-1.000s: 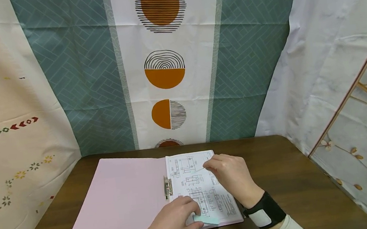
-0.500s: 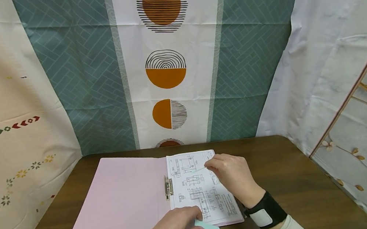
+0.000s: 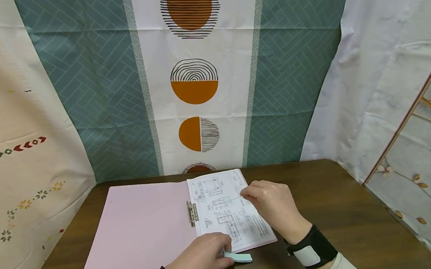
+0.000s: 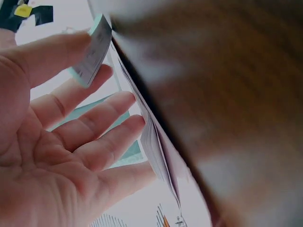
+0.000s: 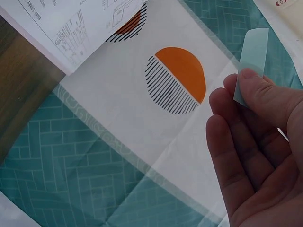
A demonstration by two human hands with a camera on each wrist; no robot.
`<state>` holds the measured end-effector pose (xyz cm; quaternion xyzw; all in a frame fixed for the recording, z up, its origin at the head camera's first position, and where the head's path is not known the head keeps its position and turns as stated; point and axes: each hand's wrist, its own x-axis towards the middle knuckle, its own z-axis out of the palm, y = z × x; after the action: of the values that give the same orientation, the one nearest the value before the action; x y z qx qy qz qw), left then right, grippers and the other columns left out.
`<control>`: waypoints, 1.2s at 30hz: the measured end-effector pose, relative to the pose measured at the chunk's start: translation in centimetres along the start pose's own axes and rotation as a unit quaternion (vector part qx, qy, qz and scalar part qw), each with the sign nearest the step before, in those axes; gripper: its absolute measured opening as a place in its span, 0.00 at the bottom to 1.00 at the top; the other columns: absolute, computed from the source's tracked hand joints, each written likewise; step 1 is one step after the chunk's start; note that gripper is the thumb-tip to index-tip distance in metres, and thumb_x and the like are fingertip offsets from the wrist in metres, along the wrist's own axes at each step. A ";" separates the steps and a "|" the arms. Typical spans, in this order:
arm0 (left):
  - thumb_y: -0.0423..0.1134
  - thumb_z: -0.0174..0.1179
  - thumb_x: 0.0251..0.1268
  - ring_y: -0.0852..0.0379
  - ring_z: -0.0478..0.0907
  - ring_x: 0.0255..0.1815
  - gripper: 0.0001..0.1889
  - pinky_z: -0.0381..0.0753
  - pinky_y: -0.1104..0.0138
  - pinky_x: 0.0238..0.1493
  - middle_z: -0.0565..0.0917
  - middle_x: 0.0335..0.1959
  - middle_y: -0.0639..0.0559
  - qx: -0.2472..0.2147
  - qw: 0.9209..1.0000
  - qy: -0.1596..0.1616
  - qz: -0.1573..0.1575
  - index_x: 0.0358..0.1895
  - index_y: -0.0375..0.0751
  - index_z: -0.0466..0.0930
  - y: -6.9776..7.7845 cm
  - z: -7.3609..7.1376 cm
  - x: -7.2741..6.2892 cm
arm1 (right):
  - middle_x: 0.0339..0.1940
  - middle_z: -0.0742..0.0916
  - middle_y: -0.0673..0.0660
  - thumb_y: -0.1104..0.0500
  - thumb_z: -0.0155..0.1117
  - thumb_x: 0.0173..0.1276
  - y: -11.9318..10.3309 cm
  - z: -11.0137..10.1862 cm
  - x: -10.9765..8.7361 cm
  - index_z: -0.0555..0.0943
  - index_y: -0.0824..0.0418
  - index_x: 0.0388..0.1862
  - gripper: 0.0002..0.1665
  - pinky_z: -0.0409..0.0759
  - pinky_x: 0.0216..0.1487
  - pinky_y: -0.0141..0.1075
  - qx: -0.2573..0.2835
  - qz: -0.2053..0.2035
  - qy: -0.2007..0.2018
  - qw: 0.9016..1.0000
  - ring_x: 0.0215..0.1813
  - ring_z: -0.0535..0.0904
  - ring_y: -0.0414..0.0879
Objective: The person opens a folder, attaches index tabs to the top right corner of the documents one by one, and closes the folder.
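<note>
My left hand (image 3: pixel 201 258) pinches a small mint-green pad of sticky notes (image 3: pixel 240 258) between thumb and index finger, near the folder's lower edge. In the left wrist view the pad (image 4: pixel 97 52) is seen from its underside, and the other fingers are spread loosely by the sheet edges. Above the drawings, my right hand (image 3: pixel 270 203) pinches one thin, pale green sticky note (image 5: pixel 254 49) between thumb and fingers. A pink folder (image 3: pixel 139 228) lies open, with printed technical drawings (image 3: pixel 218 227) on its right side and a metal clip (image 3: pixel 193 213) at its spine.
The folder rests on a dark brown wooden table (image 3: pixel 335 209). Behind the table hangs a teal and white patterned cloth (image 3: pixel 296 79). Further cloths hang at the left (image 3: pixel 16 171) and right (image 3: pixel 383 92).
The folder and its sheets have shifted left and away, turning slightly. My left hand has moved a little away with the pad, which now lies below the folder edge. My right hand stays nearly still.
</note>
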<state>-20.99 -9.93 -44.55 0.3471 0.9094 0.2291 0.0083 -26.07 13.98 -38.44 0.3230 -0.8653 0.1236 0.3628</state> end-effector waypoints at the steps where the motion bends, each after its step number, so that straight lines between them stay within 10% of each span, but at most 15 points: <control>1: 0.44 0.80 0.66 0.68 0.69 0.30 0.15 0.71 0.70 0.35 0.73 0.29 0.68 0.005 1.000 -0.003 0.002 0.34 0.54 0.78 0.0 0.0 0.0 | 0.32 0.91 0.44 0.66 0.91 0.55 0.0 0.0 0.0 0.95 0.51 0.38 0.16 0.82 0.30 0.35 0.000 0.000 -0.001 1.000 0.32 0.87 0.40; 28: 0.48 0.80 0.68 0.70 0.77 0.51 0.29 0.81 0.68 0.53 0.85 0.55 0.65 0.027 0.996 -0.067 0.045 0.71 0.54 0.84 -0.2 -0.7 -0.6 | 0.36 0.93 0.46 0.65 0.89 0.59 0.1 0.3 -0.3 0.94 0.52 0.40 0.14 0.86 0.34 0.38 -0.010 0.035 -0.031 0.999 0.36 0.90 0.42; 36: 0.46 0.73 0.76 0.50 0.84 0.64 0.19 0.83 0.54 0.65 0.88 0.61 0.49 0.124 0.991 0.056 -0.008 0.63 0.42 0.89 -0.5 -1.0 0.5 | 0.37 0.93 0.48 0.67 0.87 0.61 2.1 1.4 -0.6 0.93 0.53 0.43 0.15 0.84 0.32 0.37 -0.030 0.026 -0.048 0.998 0.35 0.90 0.43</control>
<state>-21.88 -10.36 -43.83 0.3252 0.9325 0.1332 -0.0839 -27.85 15.21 -39.80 0.2948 -0.8933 0.0916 0.3267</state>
